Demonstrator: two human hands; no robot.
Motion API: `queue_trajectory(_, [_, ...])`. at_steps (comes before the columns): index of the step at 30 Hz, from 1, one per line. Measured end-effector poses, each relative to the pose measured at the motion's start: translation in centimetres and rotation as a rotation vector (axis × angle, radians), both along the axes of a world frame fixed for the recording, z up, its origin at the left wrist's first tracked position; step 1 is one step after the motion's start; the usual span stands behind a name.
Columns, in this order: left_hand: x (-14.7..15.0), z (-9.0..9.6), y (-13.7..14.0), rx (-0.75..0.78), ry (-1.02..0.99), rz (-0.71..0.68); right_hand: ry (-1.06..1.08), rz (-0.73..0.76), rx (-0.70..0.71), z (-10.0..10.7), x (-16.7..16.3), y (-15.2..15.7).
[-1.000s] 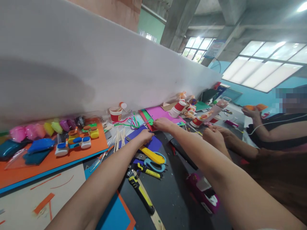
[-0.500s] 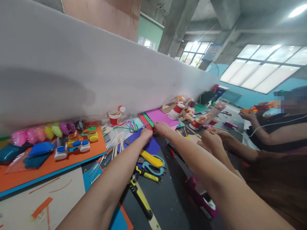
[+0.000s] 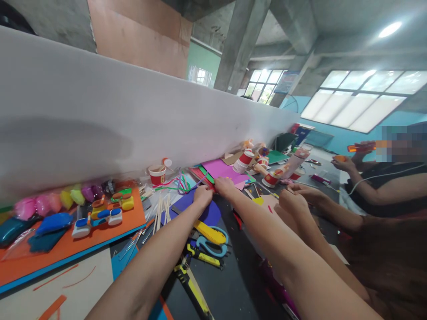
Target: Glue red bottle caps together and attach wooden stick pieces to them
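Red sheet (image 3: 199, 174) lies just beyond L hand (image 3: 202, 198) & R hand (image 3: 224, 186), its visible strip slanting away leftward, both approx. equally near; fingertips hidden, so grip can't be told.

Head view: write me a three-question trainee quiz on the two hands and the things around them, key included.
1. Multiple choice: what colour is the sheet showing just below the left hand in the picture? A) yellow B) blue-violet C) white
2. True or false: the left hand and the right hand are close together.
3. Compare: which is nearer the left hand, the thick yellow handle or the orange board?

Key: 1 B; 2 true; 3 the thick yellow handle.
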State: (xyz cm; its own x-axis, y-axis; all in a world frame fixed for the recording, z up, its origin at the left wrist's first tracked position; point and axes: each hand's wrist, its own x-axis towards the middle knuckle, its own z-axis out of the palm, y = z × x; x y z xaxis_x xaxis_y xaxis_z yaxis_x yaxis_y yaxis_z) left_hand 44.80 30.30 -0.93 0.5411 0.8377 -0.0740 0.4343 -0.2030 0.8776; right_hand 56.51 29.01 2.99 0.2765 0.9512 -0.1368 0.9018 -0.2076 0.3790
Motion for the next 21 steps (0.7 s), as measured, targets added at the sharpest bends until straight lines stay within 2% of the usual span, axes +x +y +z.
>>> queue_trajectory(7, [-2.2, 1.2, -1.5, -0.071, -0.154, 0.083, 0.059, -0.052, 0.033, -0.3, 1.4, 0.5])
queue_trajectory(12, [-3.9, 2.2, -1.3, -0.144, -0.251, 0.107, 0.097, -0.101, 0.042, -0.4, 2.3, 1.1])
queue_trajectory(21, [-3.1, 3.6, -0.7, -0.455, -0.312, 0.179, 0.119, -0.131, 0.096, -1.3, 1.3, 0.5])
